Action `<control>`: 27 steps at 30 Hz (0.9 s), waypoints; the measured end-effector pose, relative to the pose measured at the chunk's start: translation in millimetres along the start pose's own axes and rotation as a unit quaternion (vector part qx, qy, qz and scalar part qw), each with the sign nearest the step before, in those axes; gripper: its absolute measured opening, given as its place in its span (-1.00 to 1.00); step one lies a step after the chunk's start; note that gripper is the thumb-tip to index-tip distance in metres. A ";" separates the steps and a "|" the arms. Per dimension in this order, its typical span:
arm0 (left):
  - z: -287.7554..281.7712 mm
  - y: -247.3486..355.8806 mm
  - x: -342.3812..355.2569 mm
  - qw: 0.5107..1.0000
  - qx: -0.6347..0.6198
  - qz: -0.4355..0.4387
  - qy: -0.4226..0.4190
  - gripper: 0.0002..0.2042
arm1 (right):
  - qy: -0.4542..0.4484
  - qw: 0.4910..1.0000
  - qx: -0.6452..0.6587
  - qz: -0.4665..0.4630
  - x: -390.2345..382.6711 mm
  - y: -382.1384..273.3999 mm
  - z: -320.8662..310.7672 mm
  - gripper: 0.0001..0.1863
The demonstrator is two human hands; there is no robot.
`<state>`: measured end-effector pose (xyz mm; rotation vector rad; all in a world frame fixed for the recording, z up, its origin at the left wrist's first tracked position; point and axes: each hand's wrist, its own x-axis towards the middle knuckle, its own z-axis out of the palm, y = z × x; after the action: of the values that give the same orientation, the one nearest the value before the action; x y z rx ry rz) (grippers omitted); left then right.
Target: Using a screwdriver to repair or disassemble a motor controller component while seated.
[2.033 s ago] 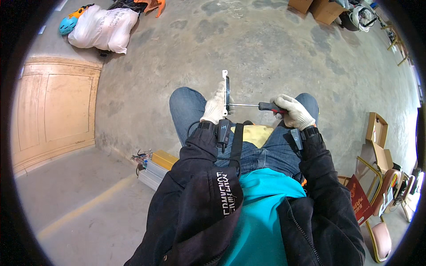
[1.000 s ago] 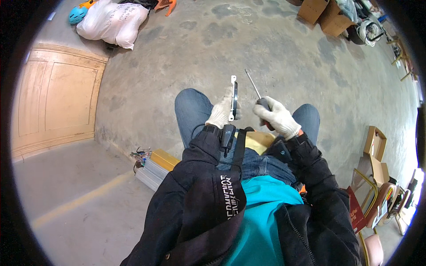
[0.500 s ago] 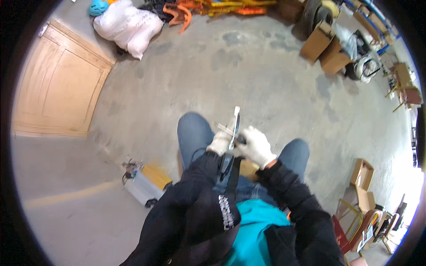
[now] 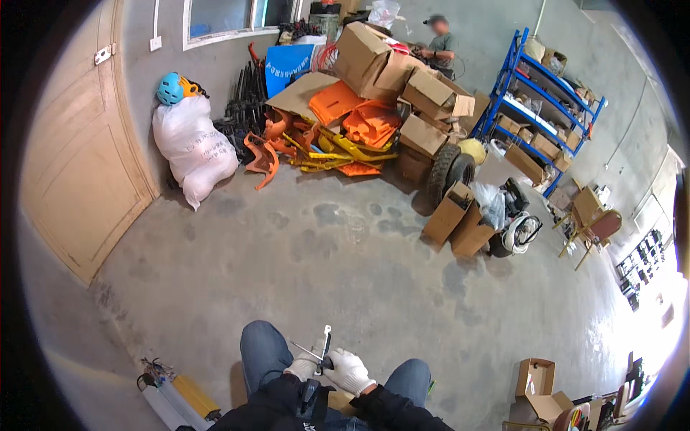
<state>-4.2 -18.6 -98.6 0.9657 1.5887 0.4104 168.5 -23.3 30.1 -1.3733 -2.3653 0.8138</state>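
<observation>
Bare concrete floor (image 4: pixel 345 251) before knees (image 4: pixel 262 345)

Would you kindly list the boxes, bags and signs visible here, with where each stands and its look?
White sack: bulging, printed, leaning on the far wall beside the door.
Blue sign: flat panel, propped behind the orange parts.
Cardboard boxes: brown, heaped at the far wall.
Two brown boxes: by the tyres.
Open box: brown, on the floor at right.

Seated person's gloved left hand (image 4: pixel 302 368) and right hand (image 4: pixel 348 371) meet over the knees, gripping a thin metal bracket (image 4: pixel 327 341) and screwdriver (image 4: pixel 307 351); cardboard boxes (image 4: pixel 424 97) piled beyond; blue shelving (image 4: pixel 535 108) at right.
</observation>
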 end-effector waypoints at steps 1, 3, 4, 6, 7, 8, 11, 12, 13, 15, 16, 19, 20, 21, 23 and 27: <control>1.0 6.1 -2.9 1.000 0.008 -0.002 0.001 -0.21 | -0.008 1.000 0.002 0.015 -0.3 2.3 -1.5 -0.69; -4.7 18.6 -3.9 0.998 0.057 -0.032 -0.019 -0.33 | -0.020 1.000 -0.014 0.019 0.7 7.9 -3.6 -0.66; -11.2 20.6 -8.4 0.963 0.235 0.126 -0.032 -0.44 | -0.021 0.999 0.006 0.035 -0.6 7.5 -5.2 -0.66; -13.4 23.1 -20.4 0.906 0.356 0.229 -0.017 -0.63 | -0.020 0.996 0.040 0.076 -0.4 8.9 -9.6 -0.64; -15.7 42.4 -36.4 0.905 0.356 0.233 -0.018 -0.63 | -0.017 0.996 0.038 0.077 -0.5 10.3 -15.8 -0.64; -18.6 53.9 -48.5 0.945 0.225 0.235 -0.027 -0.63 | -0.018 0.992 0.059 0.112 -0.7 9.1 -21.5 -0.64; -14.9 22.7 -14.5 0.961 -0.214 0.101 -0.144 -0.66 | -0.028 0.981 0.108 0.156 3.7 6.8 -25.8 -0.61; -10.4 44.7 -29.6 0.941 -0.265 0.100 -0.188 -0.68 | -0.024 0.976 0.120 0.180 1.0 18.4 -27.3 -0.61; -14.7 60.9 -47.3 0.918 -0.318 0.099 -0.216 -0.69 | -0.026 0.972 0.136 0.191 1.5 19.1 -27.6 -0.61; -13.7 59.1 -46.2 0.910 -0.337 0.099 -0.220 -0.69 | -0.012 0.971 0.157 0.182 -0.4 18.3 -28.5 -0.61; -14.0 60.5 -47.7 0.901 -0.357 0.100 -0.225 -0.68 | -0.020 0.962 0.194 0.194 -0.3 19.6 -28.1 -0.61; -16.1 65.0 -53.0 0.900 -0.358 0.088 -0.235 -0.65 | -0.029 0.942 0.261 0.210 -1.6 18.9 -29.5 -0.60; -14.9 62.6 -52.4 0.900 -0.357 0.088 -0.234 -0.65 | -0.030 0.932 0.290 0.214 -1.9 17.6 -30.1 -0.59; -12.7 58.4 -51.2 0.894 -0.374 0.097 -0.228 -0.60 | -0.031 0.932 0.291 0.213 -2.2 17.1 -29.7 -0.59; -14.8 64.7 -55.5 0.888 -0.388 0.105 -0.224 -0.56 | -0.024 0.931 0.277 0.237 -2.7 14.3 -32.6 -0.53; -20.8 70.3 -60.8 0.911 -0.355 0.100 -0.183 -0.62 | 0.014 0.915 0.270 0.299 -9.1 -0.2 -53.3 -0.38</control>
<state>0.7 -18.1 -3.4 0.5838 0.8837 0.8280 199.8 -13.8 73.1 -1.8186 -1.4919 1.4521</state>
